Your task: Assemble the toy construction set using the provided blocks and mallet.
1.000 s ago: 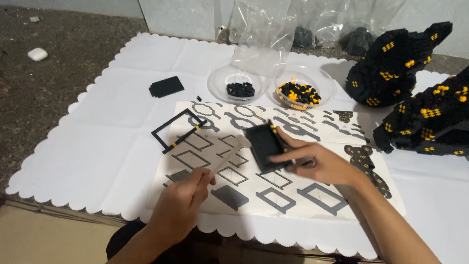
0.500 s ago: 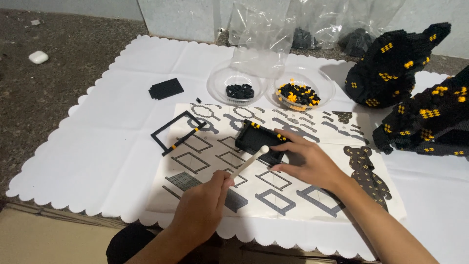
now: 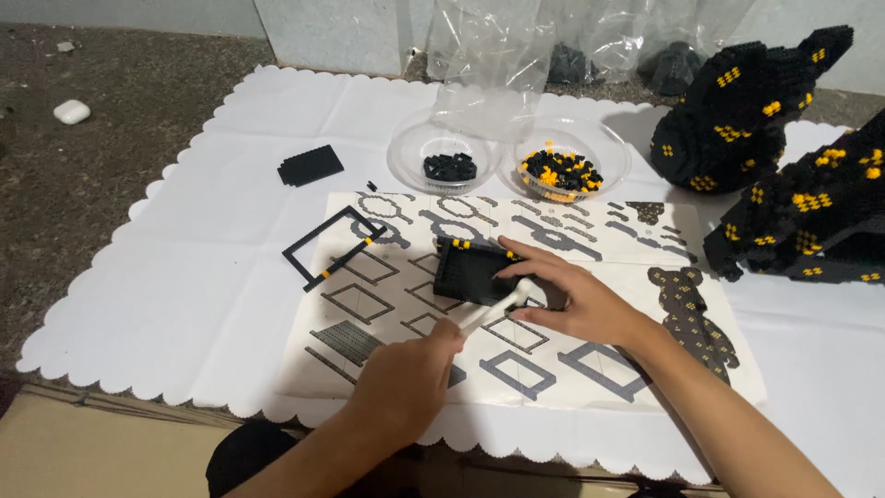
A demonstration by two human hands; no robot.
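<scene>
- Two hands meet over a printed sheet: the right hand [image 3: 590, 309] has its fingers [image 3: 539, 267] curled on the near edge of a small black brick plate [image 3: 475, 269], holding it flat on the sheet.
- Left hand [image 3: 406, 383] is clenched round a slim white tool [image 3: 498, 309] — its tip lies at the plate's near right corner, just under the right thumb.
- Black brick plate is studded, rectangular, with a few yellow studs along its far edge; it lies near the middle of the instruction sheet [image 3: 553, 369].
- Instruction sheet is white paper printed with grey square frames and, at its right edge, a dark bear-shaped figure.
- Left of the plate, a thin black square frame [image 3: 332, 244] of bricks with yellow bits lies partly on the sheet.
- Farther out on the desk's white scalloped cloth [image 3: 184, 277]: a small ridged black piece [image 3: 311, 165], a clear round dish of black bricks [image 3: 449, 157], a clear dish of black and yellow bricks [image 3: 558, 171].
- Behind them — crumpled clear plastic bags [image 3: 489, 55].
- At right, two big knobbly black brick figures [image 3: 784, 148] with yellow spots.
</scene>
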